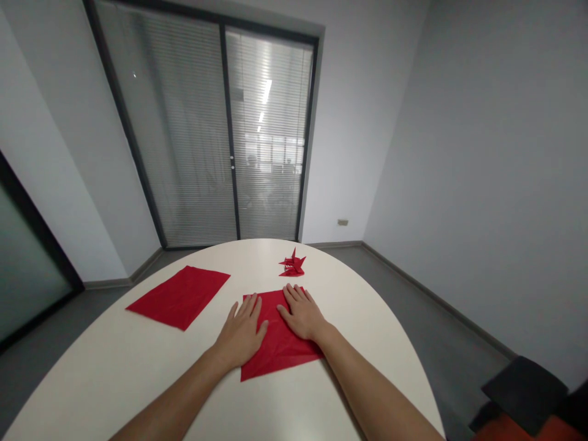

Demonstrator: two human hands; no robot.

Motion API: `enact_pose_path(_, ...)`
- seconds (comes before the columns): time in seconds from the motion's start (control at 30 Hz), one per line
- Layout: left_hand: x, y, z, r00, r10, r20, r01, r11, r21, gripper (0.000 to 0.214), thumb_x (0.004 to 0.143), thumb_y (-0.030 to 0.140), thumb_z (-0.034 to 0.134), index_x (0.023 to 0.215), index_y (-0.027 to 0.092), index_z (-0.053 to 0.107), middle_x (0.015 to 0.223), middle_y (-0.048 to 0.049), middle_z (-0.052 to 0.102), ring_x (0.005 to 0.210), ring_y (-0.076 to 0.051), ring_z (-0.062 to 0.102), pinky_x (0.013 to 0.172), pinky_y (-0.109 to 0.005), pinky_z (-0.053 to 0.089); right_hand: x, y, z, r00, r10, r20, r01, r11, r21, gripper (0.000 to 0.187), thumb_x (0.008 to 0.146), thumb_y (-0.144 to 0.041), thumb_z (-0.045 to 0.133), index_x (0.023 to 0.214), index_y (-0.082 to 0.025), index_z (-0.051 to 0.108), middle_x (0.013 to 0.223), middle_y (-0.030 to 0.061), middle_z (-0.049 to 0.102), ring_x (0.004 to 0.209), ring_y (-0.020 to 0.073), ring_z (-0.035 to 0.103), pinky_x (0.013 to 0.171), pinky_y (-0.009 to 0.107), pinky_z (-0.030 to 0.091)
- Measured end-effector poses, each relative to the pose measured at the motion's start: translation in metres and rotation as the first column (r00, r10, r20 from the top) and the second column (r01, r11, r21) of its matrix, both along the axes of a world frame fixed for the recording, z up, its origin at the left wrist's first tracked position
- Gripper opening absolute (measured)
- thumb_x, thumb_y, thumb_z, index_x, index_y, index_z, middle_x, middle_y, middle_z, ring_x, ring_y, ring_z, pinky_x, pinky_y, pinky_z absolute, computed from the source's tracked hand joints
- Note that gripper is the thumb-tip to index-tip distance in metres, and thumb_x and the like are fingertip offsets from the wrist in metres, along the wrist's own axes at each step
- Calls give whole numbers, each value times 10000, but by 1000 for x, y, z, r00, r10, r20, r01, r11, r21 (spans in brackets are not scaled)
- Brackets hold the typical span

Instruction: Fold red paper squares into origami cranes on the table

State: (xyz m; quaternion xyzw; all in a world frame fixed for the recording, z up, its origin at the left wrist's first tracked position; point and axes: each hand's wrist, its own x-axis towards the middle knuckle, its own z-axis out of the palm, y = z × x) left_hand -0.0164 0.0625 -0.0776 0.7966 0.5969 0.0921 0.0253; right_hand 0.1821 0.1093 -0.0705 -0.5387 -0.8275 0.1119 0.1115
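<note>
A square sheet of red paper [280,349] lies flat on the white table in front of me, with light creases across it. On its left edge rests my left hand [241,331], palm down and fingers stretched out. My right hand [303,313] lies flat on the sheet's upper right part, fingers spread toward the far edge. Neither hand grips anything. Parts of the sheet are hidden under both hands and the right forearm.
Another red paper sheet [181,298] lies at the left of the round white table [138,380]. Beyond my hands stand pointed, folded red paper shapes [293,265]. A black and orange object [526,392], possibly a chair, is at the lower right. Glass doors with blinds [197,141] stand behind.
</note>
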Motion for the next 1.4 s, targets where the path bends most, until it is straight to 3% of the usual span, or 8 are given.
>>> enact_pose_path(0.13,1,0,2,999,42,-8,-42,999,15,648,982,426,323,1517,62,355,1599,-179,285,1498,-295,252,1214,-515,204,6,-5,5,995,-104,7,103,991,89,706,1010,-516,310,1527,-36,339,1605,177,275,1515,326,155,1226,506,69)
enact_pose_path(0.23,-2,1,1,997,67,-25,-67,998,7,656,975,426,335,1522,66,348,1607,-171,270,1503,-291,241,1216,-508,194,3,-17,10,998,60,-34,-55,990,132,671,1006,-540,330,1519,-110,388,1613,125,284,1522,280,148,1236,466,61)
enact_pose_path(0.33,-9,5,1,995,85,-54,-85,996,-13,659,979,432,317,1528,67,335,1613,-162,249,1508,-289,224,1221,-520,161,-3,-27,12,978,197,-67,-196,980,24,732,977,-646,323,1536,-175,368,1620,96,272,1519,295,157,1228,478,129)
enact_pose_path(0.53,-17,9,1,983,179,-47,-174,981,85,623,979,355,339,1490,1,379,1571,-222,324,1489,-336,264,1219,-574,109,-7,-30,9,979,191,-65,-194,980,-35,793,940,-690,375,1557,-195,317,1636,83,211,1521,323,128,1230,496,108)
enact_pose_path(0.73,-17,4,-5,968,-210,140,207,978,40,551,1019,366,307,1530,167,360,1592,-102,346,1480,-229,313,1214,-444,258,-6,-29,10,976,204,-81,-207,978,-22,781,946,-675,381,1556,-190,322,1634,94,219,1518,324,143,1229,498,114)
enact_pose_path(1.1,-22,3,9,997,-56,46,57,998,-29,564,1005,361,358,1500,94,402,1571,-179,357,1480,-304,299,1214,-551,194,12,-23,16,991,132,-30,-135,986,-96,808,949,-703,339,1576,-201,248,1645,116,157,1527,325,80,1215,555,22)
enact_pose_path(1.23,-25,-12,22,951,-267,158,274,962,-21,537,990,409,431,1489,209,439,1560,-93,418,1457,-261,358,1227,-491,224,15,-21,13,993,118,-24,-120,989,-82,774,963,-672,345,1572,-200,265,1642,123,172,1527,323,85,1211,562,18)
enact_pose_path(1.4,-27,-30,31,903,-385,189,416,894,-168,795,863,579,608,1541,264,339,1629,-96,253,1504,-359,204,1205,-587,218,16,-20,12,991,131,-39,-133,990,-54,761,970,-649,354,1563,-176,290,1635,137,195,1523,327,111,1209,573,35)
